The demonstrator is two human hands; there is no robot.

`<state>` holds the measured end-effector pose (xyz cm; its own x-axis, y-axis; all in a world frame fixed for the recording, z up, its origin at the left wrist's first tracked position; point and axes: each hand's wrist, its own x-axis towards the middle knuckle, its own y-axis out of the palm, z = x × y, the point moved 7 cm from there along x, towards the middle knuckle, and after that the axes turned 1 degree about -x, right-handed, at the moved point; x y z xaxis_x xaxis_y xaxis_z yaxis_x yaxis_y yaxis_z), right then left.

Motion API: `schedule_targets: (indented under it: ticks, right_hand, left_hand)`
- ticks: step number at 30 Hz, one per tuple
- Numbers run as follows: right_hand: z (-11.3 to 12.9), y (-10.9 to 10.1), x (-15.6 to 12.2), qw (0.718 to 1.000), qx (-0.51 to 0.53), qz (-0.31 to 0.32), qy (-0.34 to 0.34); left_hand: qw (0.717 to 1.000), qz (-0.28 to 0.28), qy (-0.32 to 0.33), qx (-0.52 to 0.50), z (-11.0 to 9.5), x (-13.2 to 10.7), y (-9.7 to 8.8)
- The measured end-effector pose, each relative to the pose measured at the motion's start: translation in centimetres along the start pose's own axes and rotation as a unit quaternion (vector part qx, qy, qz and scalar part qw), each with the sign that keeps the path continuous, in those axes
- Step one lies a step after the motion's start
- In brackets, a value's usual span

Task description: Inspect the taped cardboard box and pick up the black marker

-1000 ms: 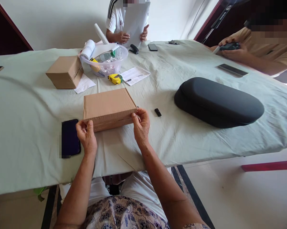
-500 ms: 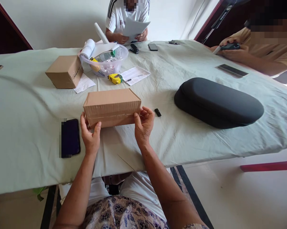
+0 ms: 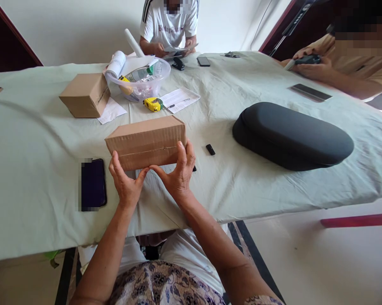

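While a person (image 3: 170, 31) at the far edge of the table (image 3: 273, 190) holds papers (image 3: 186, 49), a cardboard box (image 3: 146, 147) is held just in from the near edge. The left hand (image 3: 126, 183) clasps its left end and the right hand (image 3: 178, 176) its right, fingers spread wide, thumbs meeting by the lower front edge; I can't tell whether the box touches the table. Left of it, by the near edge, lies a dark phone (image 3: 93, 184). Right of the box is a small black piece (image 3: 210, 149), then a long black case (image 3: 292, 135) nearer the right edge. Toward the far edge, a second box (image 3: 82, 95) stands beside a plastic basin (image 3: 161, 80).
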<state>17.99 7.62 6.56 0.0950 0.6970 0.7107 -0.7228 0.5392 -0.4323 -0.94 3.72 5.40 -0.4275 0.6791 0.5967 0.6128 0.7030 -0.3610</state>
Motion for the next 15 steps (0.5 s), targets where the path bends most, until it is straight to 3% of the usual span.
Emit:
schedule_targets:
  ticks: [7,15]
  right_hand:
    - [-1.2,-0.4,0.7,0.997,0.076,0.006,0.009]
    - [-3.3,-1.5,1.0,0.959,0.256,-0.051,0.109]
  left_hand:
    - [0.997,-0.059,-0.041,-0.041,1.0,0.3,-1.4]
    - [0.983,-0.125,-0.076,-0.107,2.8,0.7,-2.7]
